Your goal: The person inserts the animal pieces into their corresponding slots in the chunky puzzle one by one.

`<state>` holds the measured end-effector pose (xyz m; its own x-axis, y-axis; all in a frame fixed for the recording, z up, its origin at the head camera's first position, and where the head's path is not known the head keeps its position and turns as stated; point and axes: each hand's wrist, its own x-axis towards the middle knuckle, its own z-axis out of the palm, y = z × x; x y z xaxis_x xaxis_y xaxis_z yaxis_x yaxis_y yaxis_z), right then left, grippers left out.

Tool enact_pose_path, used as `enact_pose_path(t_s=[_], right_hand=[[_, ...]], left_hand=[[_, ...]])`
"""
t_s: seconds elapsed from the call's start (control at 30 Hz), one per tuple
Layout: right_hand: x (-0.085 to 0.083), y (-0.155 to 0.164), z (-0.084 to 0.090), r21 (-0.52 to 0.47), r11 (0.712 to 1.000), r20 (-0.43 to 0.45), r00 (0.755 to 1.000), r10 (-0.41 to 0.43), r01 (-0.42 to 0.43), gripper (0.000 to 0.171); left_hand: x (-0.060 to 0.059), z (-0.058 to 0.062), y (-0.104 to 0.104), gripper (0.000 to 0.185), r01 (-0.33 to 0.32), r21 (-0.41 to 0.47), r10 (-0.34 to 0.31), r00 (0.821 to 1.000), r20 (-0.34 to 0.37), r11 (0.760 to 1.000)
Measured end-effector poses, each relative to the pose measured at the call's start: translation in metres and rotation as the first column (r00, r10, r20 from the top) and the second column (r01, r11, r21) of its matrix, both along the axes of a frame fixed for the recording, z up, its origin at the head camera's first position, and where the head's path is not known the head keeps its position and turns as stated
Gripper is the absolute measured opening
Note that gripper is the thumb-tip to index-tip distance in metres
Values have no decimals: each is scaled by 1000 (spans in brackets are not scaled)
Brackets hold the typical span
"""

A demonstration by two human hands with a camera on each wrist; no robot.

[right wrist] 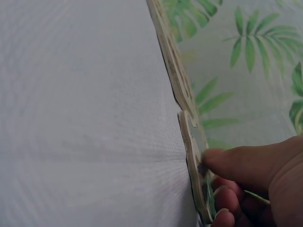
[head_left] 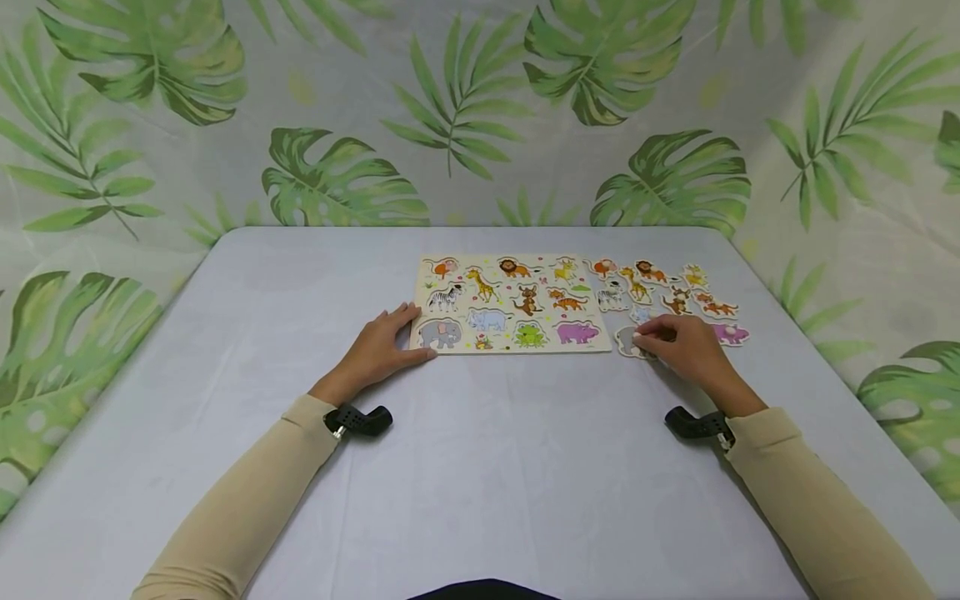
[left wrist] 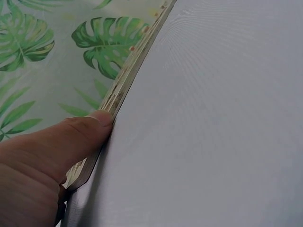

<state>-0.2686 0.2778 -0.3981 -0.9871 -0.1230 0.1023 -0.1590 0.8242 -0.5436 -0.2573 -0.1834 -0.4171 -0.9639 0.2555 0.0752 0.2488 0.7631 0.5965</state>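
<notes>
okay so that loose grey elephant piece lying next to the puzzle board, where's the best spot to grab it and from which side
The elephant piece lies flat on the table, just right of the puzzle board. Being thin, it probably offers only its outer edge: pinch that rim between thumb and fingertips. Come from the near right, where the right hand already touches it; the board blocks the left side and other loose pieces crowd behind.

puzzle board (head_left: 510, 304): printed wood, matt | tablecloth (head_left: 480, 467): smooth grey cloth

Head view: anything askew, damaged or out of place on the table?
Nothing stands out. The wooden animal puzzle board lies flat and square, steadied by the left hand. Loose animal pieces sit in tidy rows beside it; the right hand pinches the grey elephant piece.
</notes>
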Motion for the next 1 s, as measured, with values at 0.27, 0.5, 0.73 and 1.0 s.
enact_pose_path(t_s=[0.27,0.5,0.73,1.0], right_hand=[[0,-1,2,-8,1000,-7,1000,-1,1,30],[2,-3,4,-3,1000,-3,1000,-12,12,31],[2,-6,6,-2,1000,-21,1000,-3,3,32],[4,-13,7,-19,1000,-25,1000,5,-5,33]], left_hand=[[0,-1,0,85,5,-2,-5,1000,-14,1000],[-1,-1,0,87,7,-3,-7,1000,-9,1000],[-1,-2,-1,84,11,7,-11,1000,-12,1000],[-1,-1,0,83,21,14,-21,1000,-10,1000]])
